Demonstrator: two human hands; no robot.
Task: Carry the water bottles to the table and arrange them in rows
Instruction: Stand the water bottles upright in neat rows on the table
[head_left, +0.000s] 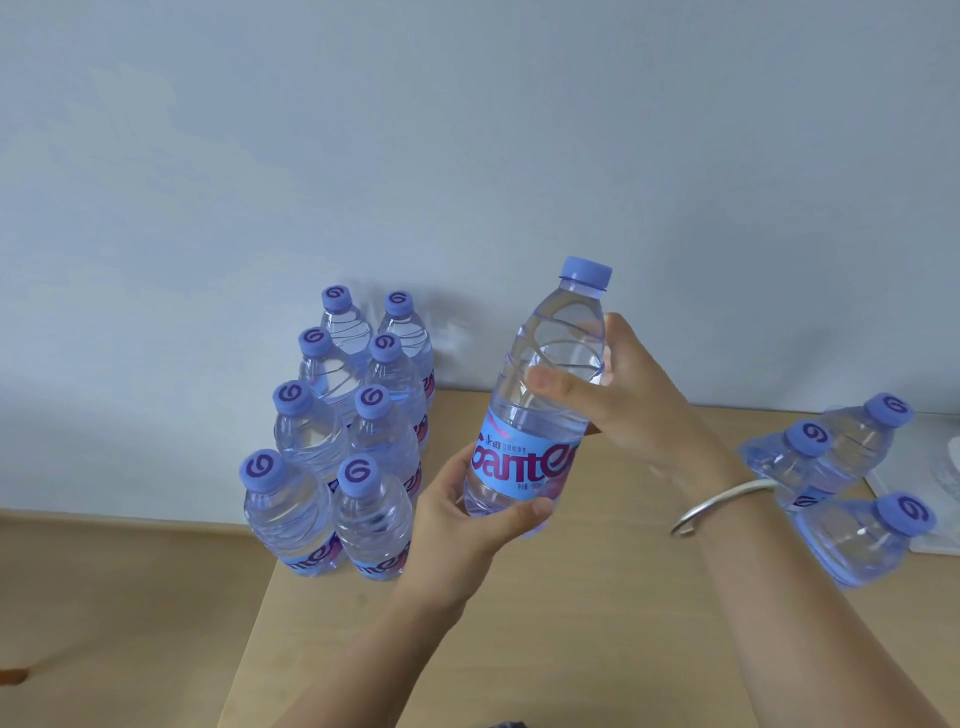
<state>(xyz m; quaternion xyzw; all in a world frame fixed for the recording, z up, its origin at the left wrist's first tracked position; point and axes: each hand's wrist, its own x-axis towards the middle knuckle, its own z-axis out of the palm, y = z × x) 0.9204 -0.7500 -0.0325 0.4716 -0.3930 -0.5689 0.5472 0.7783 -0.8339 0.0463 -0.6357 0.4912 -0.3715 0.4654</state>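
Both hands hold one water bottle (540, 395) in the air above the middle of the table (597, 623), tilted a little to the right. The left hand (462, 525) cups its bottom, thumb across the lower part under the blue label. The right hand (623, 395) has its grip around the upper body, thumb in front, and its wrist carries a silver bracelet (722, 504). Eight bottles (343, 441) stand in two rows along the table's left edge. Three bottles (841, 483) are near the right edge.
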